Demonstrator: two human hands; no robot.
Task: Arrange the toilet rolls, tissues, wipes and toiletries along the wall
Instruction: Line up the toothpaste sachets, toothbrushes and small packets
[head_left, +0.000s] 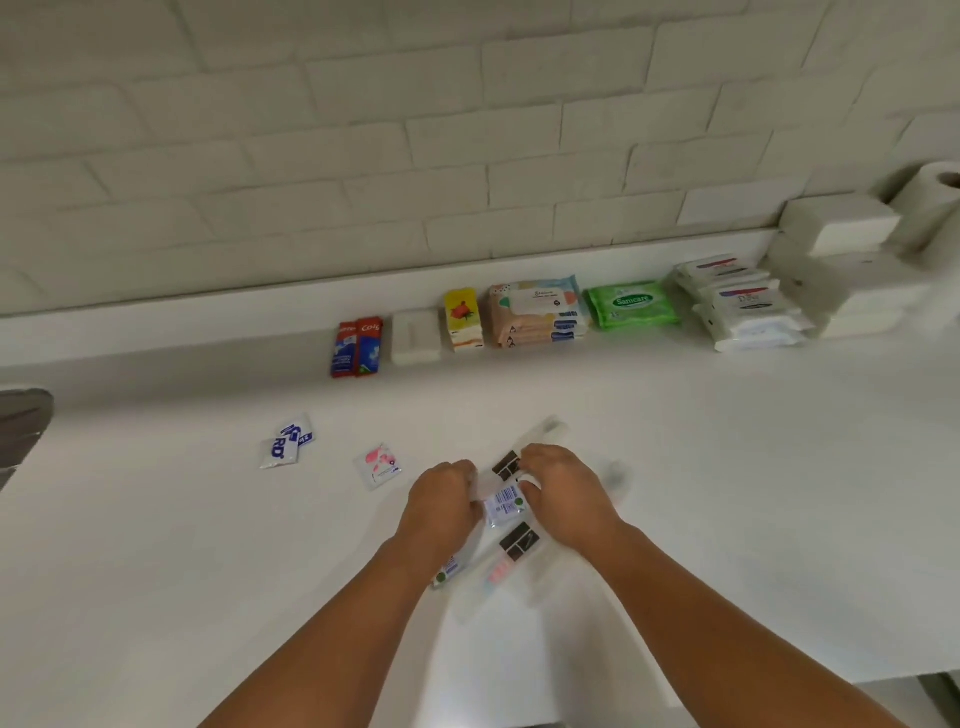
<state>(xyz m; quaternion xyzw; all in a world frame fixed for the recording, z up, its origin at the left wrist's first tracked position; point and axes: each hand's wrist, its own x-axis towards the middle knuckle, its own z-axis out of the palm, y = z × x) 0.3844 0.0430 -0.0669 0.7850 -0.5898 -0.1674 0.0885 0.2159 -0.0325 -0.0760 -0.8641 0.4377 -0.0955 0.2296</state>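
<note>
The left hand (447, 499) and the right hand (563, 493) press from two sides on a bundle of clear packets (506, 506), fingers curled on it. The wrappers look slippery; I think one packet can slide out below the grip when lifted. Left of the grip lie a pink sachet (379, 464) and blue sachets (287, 441). Beyond, the counter (519, 395) reaches the toothpaste boxes (357, 347) at the wall (363, 208), with room left of them.
</note>
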